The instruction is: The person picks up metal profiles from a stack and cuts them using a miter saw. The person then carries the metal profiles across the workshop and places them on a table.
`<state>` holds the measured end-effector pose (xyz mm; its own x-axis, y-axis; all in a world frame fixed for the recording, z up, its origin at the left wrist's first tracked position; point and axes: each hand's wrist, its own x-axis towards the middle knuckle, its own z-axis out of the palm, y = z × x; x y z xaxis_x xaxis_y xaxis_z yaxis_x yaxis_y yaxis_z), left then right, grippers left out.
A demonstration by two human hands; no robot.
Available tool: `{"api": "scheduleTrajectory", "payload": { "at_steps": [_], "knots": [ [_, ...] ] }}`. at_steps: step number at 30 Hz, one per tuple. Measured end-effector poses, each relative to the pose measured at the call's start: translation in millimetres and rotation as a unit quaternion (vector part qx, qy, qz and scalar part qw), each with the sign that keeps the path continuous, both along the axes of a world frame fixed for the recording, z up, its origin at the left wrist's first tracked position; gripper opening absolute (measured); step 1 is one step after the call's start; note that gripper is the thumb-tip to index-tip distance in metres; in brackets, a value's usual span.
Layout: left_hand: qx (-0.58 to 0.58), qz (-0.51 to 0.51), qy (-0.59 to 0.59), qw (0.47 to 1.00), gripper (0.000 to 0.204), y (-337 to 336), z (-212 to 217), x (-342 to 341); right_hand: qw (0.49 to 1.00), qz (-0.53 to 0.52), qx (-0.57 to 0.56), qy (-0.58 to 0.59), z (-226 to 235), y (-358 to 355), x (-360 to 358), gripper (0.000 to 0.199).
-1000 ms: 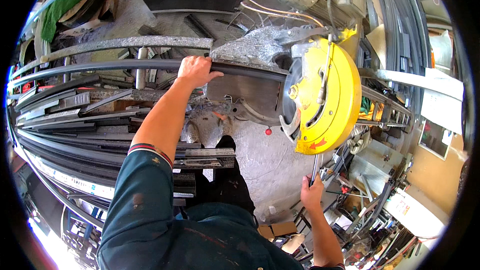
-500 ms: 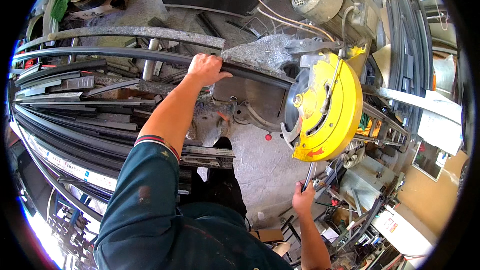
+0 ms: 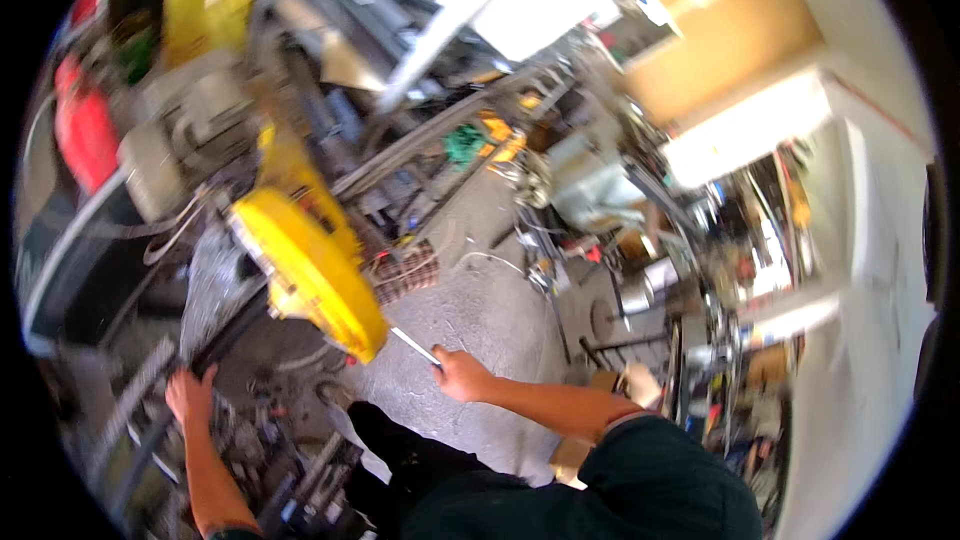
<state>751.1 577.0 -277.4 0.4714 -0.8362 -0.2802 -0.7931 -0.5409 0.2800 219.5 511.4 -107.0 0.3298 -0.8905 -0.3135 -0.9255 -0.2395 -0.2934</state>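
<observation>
At the lower left, my left hand (image 3: 190, 397) is closed over a long dark metal bar (image 3: 234, 326), which runs up under the saw. The yellow blade guard (image 3: 318, 275) of a cut-off saw stands over the bar's far end and hides the contact between blade and bar. A thin pale handle (image 3: 412, 344) slants down from the guard. Around its end my right hand (image 3: 462, 374) is wrapped, with the arm reaching in from the right. Blur softens the picture.
Behind the saw are its grey motor (image 3: 155, 172), a red cylinder (image 3: 85, 125) and a yellow bag (image 3: 210, 0). Metal lengths (image 3: 365, 15) lie beyond it. Tools and scrap clutter the right side. A checked cloth (image 3: 408, 273) lies beside the guard on the grey floor (image 3: 480, 295).
The view has swung to the right, so the saw and bar now appear further left and tilted. My left hand stays on the bar, my right on the handle.
</observation>
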Motion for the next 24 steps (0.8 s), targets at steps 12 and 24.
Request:
{"api": "scheduleTrajectory", "payload": {
  "at_steps": [12,24],
  "knots": [
    [0.011,-0.031,-0.091,0.995,0.077,13,-15,17,0.994,-0.039,0.104,0.005,-14,16,19,0.030],
    [-0.006,-0.043,-0.116,0.992,0.076,11,-12,10,0.992,-0.041,0.114,-0.029,-58,10,8,0.033]
  ]
}}
